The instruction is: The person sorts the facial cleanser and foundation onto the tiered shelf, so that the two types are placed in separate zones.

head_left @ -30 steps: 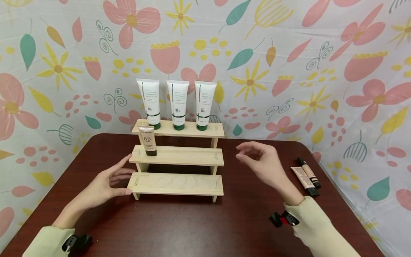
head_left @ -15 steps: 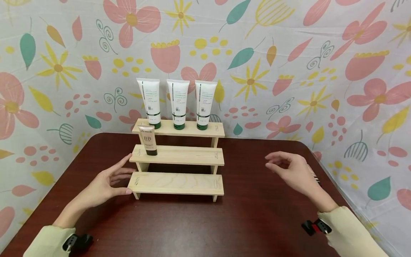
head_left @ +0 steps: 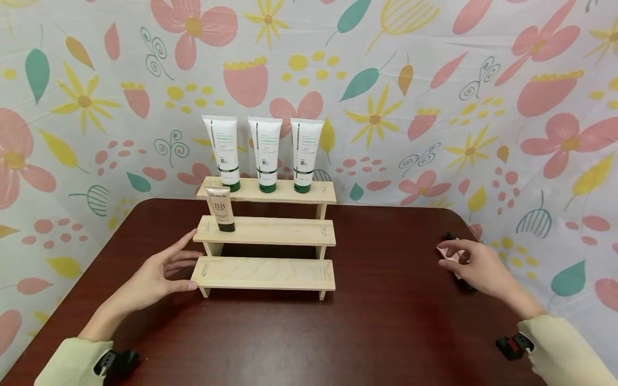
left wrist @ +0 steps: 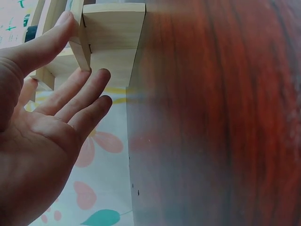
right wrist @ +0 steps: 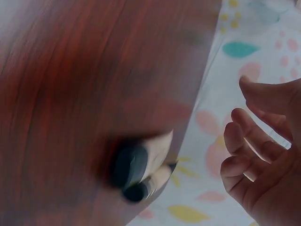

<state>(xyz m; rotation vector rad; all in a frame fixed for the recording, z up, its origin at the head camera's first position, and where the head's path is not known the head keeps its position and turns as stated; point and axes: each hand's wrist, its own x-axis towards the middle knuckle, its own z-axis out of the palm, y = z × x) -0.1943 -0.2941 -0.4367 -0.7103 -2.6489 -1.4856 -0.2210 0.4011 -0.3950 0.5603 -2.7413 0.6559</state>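
Observation:
My left hand (head_left: 154, 279) rests at the left end of a three-step wooden stand (head_left: 270, 272), thumb and fingertips against its edges. In the left wrist view its fingers (left wrist: 89, 101) are extended. A beige BB cream tube (head_left: 222, 210) stands cap-down at the left of the middle step. My right hand (head_left: 478, 265) hovers over the table's right side, fingers loosely bent around nothing. Below it lie a beige tube with a black cap (right wrist: 157, 153) and a slim beige-and-black one (right wrist: 159, 180), side by side; the hand partly hides them in the head view.
Three white tubes with green caps, left (head_left: 224, 147), middle (head_left: 266, 150) and right (head_left: 306, 153), stand on the top step. The dark red-brown table (head_left: 386, 321) ends at a floral cloth (head_left: 376, 64) behind and to the right.
My right hand has moved right and slightly down, from beside the stand to above the two lying beige items. The left hand has stayed at the stand.

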